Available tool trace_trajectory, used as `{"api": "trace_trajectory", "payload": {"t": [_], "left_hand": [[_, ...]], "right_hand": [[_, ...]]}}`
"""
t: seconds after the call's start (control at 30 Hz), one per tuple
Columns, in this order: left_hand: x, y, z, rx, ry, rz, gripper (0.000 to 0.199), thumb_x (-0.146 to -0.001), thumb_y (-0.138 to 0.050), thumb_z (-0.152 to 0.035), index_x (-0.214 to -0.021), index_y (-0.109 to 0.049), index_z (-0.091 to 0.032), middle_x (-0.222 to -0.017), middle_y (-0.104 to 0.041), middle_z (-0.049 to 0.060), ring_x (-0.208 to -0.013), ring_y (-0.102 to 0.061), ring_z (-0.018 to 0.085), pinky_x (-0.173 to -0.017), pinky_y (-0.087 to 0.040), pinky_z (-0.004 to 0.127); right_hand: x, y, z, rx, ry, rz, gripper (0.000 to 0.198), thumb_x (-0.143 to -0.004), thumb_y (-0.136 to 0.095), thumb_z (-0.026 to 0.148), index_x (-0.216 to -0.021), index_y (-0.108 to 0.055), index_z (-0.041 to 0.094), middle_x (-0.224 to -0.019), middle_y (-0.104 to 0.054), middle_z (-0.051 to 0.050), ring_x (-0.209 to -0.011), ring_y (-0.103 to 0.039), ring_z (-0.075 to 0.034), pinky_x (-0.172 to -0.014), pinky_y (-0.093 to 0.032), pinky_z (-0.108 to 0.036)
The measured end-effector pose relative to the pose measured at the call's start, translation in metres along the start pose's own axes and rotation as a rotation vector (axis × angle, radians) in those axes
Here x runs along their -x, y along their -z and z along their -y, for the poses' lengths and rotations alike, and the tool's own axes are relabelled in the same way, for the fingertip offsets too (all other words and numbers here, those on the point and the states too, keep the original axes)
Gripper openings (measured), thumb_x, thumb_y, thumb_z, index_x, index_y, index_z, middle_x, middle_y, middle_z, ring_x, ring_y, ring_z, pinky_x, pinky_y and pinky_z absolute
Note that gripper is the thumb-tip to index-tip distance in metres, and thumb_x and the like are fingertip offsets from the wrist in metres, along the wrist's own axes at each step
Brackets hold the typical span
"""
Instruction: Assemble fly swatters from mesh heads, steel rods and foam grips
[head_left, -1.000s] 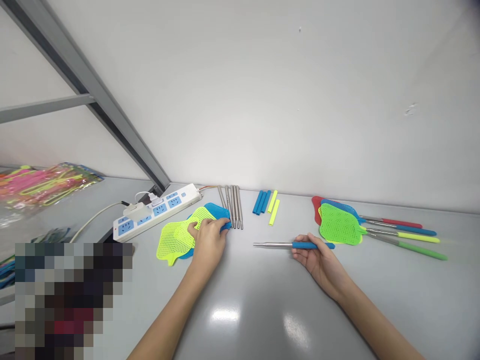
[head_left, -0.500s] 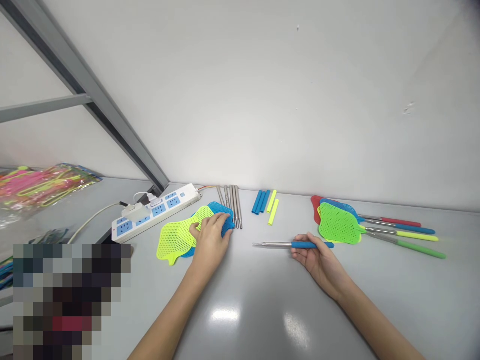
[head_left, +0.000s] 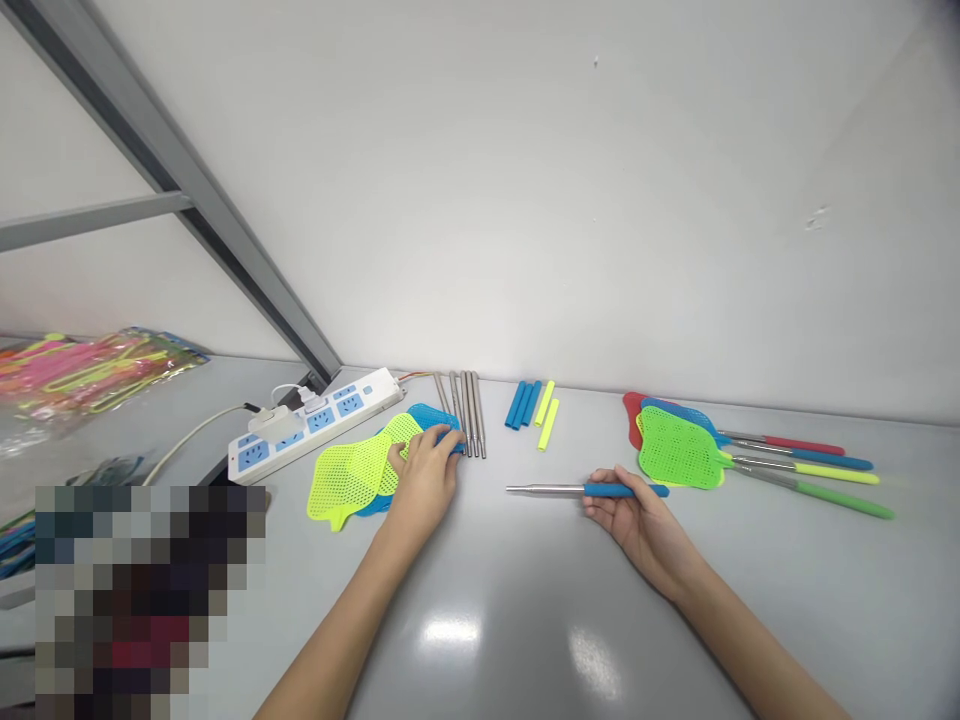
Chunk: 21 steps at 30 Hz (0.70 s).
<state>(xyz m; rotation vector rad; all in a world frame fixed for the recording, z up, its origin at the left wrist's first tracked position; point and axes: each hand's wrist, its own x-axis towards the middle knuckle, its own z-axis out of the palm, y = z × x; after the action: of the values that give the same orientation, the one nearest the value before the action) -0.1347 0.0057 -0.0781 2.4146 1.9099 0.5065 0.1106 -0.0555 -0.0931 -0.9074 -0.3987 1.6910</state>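
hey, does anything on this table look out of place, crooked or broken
Nothing looks broken or spilled. The rods, grips and finished swatters lie in tidy groups. Only the two loose mesh heads under the left hand overlap askew.

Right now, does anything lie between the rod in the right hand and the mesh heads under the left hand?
Nothing visible: bare grey tabletop separates the blue-handled metal rod in the right hand from the yellow and blue mesh swatter heads under the left hand.
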Motion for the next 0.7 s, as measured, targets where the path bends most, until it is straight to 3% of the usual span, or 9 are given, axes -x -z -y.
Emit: {"api": "trace_trajectory", "payload": {"t": [0.23,0.53,0.7], "left_hand": [[-0.003,0.002,0.003,0.052,-0.037,-0.079,0.019,-0.079,-0.040,-0.017,-0.083,-0.057,-0.025,-0.096,-0.057,0.002,-0.090,-0.048,0.020,-0.080,-0.021,0.039],[0.000,0.027,-0.007,0.144,0.069,-0.481,0.020,-0.080,-0.043,-0.029,-0.090,-0.061,-0.026,-0.080,-0.060,0.001,-0.081,-0.052,0.017,-0.081,-0.023,0.037],[0.002,0.020,-0.009,0.237,-0.156,-0.667,0.018,-0.073,-0.055,-0.018,-0.088,-0.062,-0.025,-0.077,-0.062,0.000,-0.077,-0.053,0.016,-0.076,-0.032,0.033]], "right_hand": [[-0.001,0.002,-0.001,-0.016,0.005,0.016,0.021,-0.075,-0.050,0.034,-0.074,-0.060,0.016,-0.081,-0.056,-0.003,-0.070,-0.054,-0.016,-0.071,-0.043,-0.030],[0.000,0.002,-0.001,-0.019,0.014,0.015,0.021,-0.074,-0.051,0.034,-0.074,-0.061,0.016,-0.082,-0.055,-0.004,-0.070,-0.053,-0.016,-0.070,-0.043,-0.031],[0.000,0.003,0.000,-0.033,0.007,0.035,0.021,-0.076,-0.049,0.033,-0.076,-0.060,0.016,-0.082,-0.054,-0.004,-0.071,-0.052,-0.016,-0.070,-0.042,-0.031]]}}
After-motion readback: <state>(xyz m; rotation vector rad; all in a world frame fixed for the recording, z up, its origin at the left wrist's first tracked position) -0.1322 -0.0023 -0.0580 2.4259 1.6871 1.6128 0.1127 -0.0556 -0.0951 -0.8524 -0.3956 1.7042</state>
